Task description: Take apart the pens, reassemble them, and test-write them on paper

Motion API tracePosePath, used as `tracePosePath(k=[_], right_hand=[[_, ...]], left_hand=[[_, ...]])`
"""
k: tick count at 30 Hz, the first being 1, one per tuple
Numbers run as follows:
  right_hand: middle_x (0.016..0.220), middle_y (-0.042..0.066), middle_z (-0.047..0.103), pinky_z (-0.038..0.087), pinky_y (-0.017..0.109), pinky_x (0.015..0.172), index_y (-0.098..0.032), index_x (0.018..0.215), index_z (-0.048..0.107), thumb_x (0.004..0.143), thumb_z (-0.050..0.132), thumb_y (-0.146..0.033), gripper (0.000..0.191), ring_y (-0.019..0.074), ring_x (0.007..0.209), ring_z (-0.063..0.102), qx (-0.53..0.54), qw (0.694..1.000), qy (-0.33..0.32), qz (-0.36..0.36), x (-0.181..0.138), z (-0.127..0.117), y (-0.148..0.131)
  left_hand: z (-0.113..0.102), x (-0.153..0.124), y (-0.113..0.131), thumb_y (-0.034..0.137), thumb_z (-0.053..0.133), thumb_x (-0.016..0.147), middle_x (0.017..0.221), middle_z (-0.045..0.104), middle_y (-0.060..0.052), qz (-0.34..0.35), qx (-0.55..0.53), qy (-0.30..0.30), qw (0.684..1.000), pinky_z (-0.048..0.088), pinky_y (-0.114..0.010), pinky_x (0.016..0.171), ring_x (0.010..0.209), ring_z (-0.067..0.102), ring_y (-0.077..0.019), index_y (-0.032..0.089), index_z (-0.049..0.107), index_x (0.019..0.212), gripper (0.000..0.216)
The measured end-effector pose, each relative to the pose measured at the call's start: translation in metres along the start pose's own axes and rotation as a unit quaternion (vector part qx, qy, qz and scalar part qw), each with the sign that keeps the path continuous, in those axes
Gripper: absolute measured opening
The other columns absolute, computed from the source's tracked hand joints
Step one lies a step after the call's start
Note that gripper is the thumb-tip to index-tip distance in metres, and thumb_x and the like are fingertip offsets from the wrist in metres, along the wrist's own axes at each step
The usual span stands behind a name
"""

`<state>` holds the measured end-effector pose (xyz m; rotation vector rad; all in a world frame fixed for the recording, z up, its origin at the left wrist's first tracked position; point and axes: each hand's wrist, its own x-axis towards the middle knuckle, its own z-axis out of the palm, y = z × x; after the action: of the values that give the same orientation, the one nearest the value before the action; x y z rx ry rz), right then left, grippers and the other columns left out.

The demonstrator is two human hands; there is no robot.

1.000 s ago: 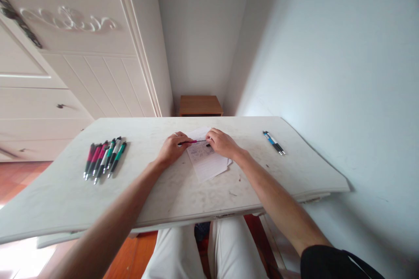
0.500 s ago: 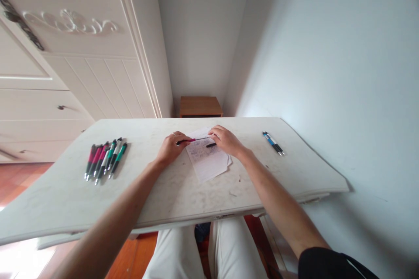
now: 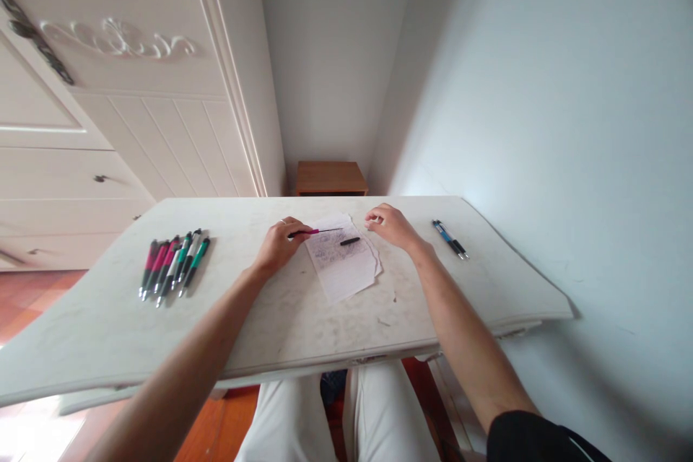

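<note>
My left hand (image 3: pixel 282 240) is closed around a pink and black pen (image 3: pixel 310 232), held level above the paper's left edge. A thin dark refill (image 3: pixel 331 229) sticks out of the pen's right end, pointing right. My right hand (image 3: pixel 390 225) hovers by the paper's upper right edge, apart from the pen. Its thumb and fingers are pinched together; whatever lies between them is too small to make out. Under the refill, a short black pen part (image 3: pixel 349 241) rests on the scribbled white paper (image 3: pixel 346 281).
Several pens (image 3: pixel 172 266) in pink, green and white lie side by side on the table's left. Two pens, one of them blue (image 3: pixel 445 232), lie to the right. The white table (image 3: pixel 260 332) meets a wall on the right; a wooden stand (image 3: pixel 331 177) is behind it.
My right hand has moved right, away from the refill tip and off the paper. The black pen part now shows fully. My left hand still holds the pen in nearly the same place.
</note>
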<state>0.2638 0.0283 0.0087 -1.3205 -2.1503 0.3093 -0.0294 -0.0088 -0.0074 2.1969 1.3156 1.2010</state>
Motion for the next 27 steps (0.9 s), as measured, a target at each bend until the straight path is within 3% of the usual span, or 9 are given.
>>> tracePosePath(k=[5,10,19,27], right_hand=[[0.085,0.002,0.058,0.043,0.024,0.071,-0.018,0.086,0.074,0.072,0.075,-0.018,0.014,0.0118,0.07,0.055,0.044,0.995,-0.087,-0.026,-0.001,0.012,-0.009],[0.083,0.002,0.057,0.043,0.024,0.072,-0.019,0.081,0.075,0.073,0.072,-0.011,0.011,0.0127,0.074,0.056,0.051,0.991,-0.113,-0.047,-0.001,0.019,-0.011],[0.083,0.002,0.068,0.042,0.025,0.071,-0.019,0.086,0.068,0.083,0.062,-0.016,0.008,0.0151,0.077,0.06,0.073,0.996,-0.018,-0.046,0.002,0.011,-0.01],[0.089,0.005,0.069,0.044,0.027,0.074,-0.019,0.089,0.071,0.083,0.062,-0.014,0.011,0.0156,0.079,0.061,0.052,0.995,-0.006,-0.086,0.002,0.012,-0.017]], left_hand=[[-0.001,0.001,-0.002,0.025,0.06,0.081,0.087,0.07,-0.005,-0.003,0.015,0.005,1.0,0.049,-0.031,0.082,0.084,0.062,-0.0186,0.02,0.074,0.086,0.016],[-0.002,0.001,-0.003,0.026,0.059,0.081,0.086,0.07,-0.005,-0.008,0.025,0.001,1.0,0.049,-0.032,0.083,0.084,0.062,-0.0189,0.02,0.074,0.086,0.016],[-0.004,0.002,-0.003,0.026,0.058,0.082,0.088,0.07,-0.005,-0.017,0.026,0.006,0.999,0.049,-0.032,0.083,0.085,0.063,-0.0194,0.02,0.074,0.086,0.017],[-0.003,0.002,-0.007,0.027,0.056,0.083,0.088,0.07,-0.005,-0.01,0.032,0.004,0.999,0.049,-0.032,0.083,0.085,0.062,-0.0193,0.019,0.074,0.087,0.019]])
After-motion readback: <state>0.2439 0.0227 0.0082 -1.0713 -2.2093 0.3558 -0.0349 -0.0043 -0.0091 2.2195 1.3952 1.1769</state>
